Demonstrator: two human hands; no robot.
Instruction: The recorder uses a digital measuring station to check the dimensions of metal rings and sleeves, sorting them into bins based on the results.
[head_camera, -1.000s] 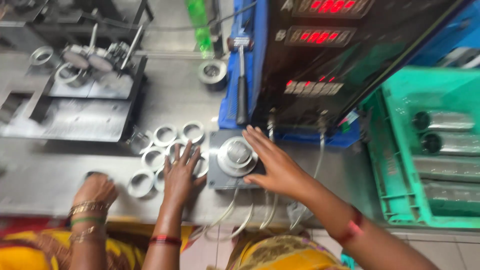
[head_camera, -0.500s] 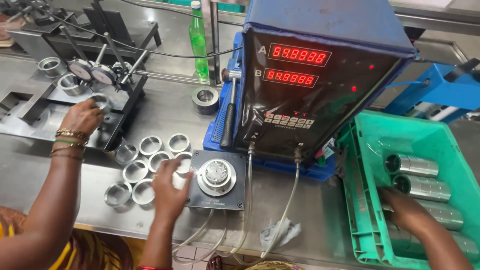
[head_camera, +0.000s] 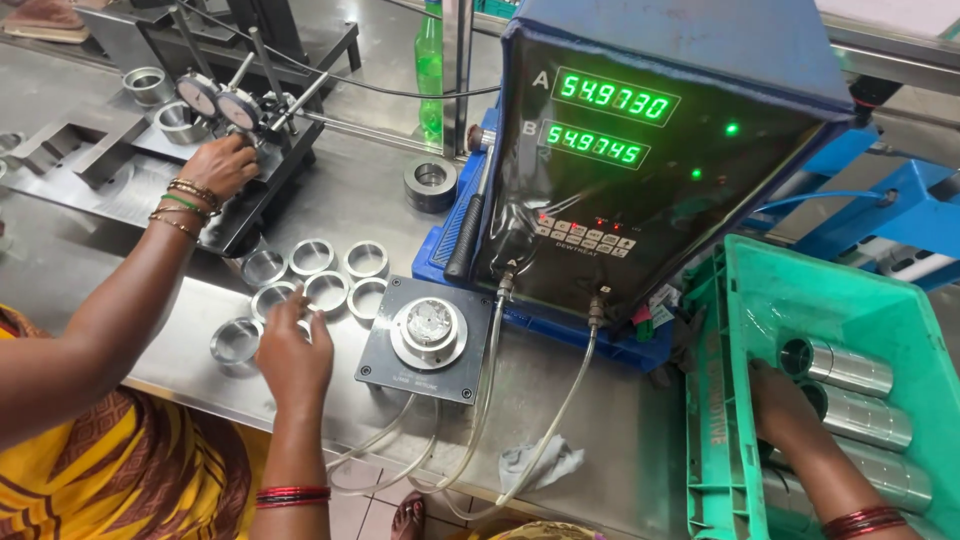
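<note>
Our right hand (head_camera: 785, 405) has left the round gauge plate (head_camera: 428, 332) and now lies inside the green crate (head_camera: 800, 275), against the steel sleeves (head_camera: 845, 367). The co-worker's hand (head_camera: 220, 165) has gone from the tabletop's front edge up to the dial gauge stand (head_camera: 235, 105). The display digits (head_camera: 610, 120) have turned from red to green.

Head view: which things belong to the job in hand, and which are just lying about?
In hand: left hand on the metal rings; right hand at the steel cylinders in the green crate; gauge plate; readout box.
Lying about: green bottle; thick dark ring; rag. A co-worker's hand is at the dial gauges.
</note>
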